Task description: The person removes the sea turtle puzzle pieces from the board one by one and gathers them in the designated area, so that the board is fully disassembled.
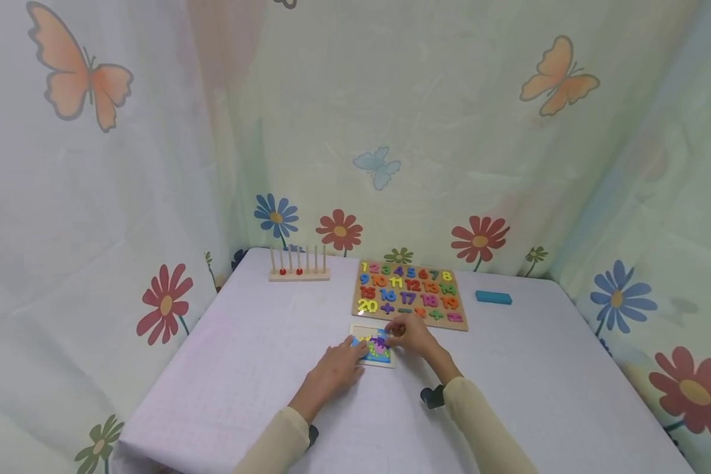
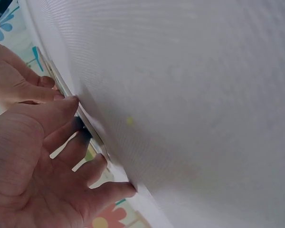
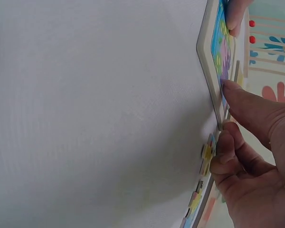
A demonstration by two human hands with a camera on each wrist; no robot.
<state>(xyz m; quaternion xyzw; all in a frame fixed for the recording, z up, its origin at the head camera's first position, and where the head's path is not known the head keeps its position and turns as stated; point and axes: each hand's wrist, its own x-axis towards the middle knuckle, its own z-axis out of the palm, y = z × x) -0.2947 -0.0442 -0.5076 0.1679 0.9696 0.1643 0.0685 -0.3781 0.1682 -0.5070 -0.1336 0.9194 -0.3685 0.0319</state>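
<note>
A small framed jigsaw puzzle (image 1: 378,359) lies on the table between both hands, its picture blue, yellow-green, pink and purple. Bare wood shows at its upper left. My left hand (image 1: 336,368) rests over its left side with fingers spread; in the left wrist view, the left thumb (image 2: 61,113) is right at the frame's edge. My right hand (image 1: 416,337) is at the upper right corner, thumb and index finger closed together about a blue puzzle piece (image 1: 382,334) there, partly hidden. In the right wrist view, the right thumb (image 3: 247,104) presses the picture's edge while the other fingers curl beside the frame.
Behind the puzzle lies a wooden number board (image 1: 411,289) with colourful numerals. A peg stand (image 1: 299,276) with two red beads stands at the back left. To the back right is a blue block (image 1: 494,297). Printed curtains (image 1: 450,151) enclose the table (image 1: 231,382).
</note>
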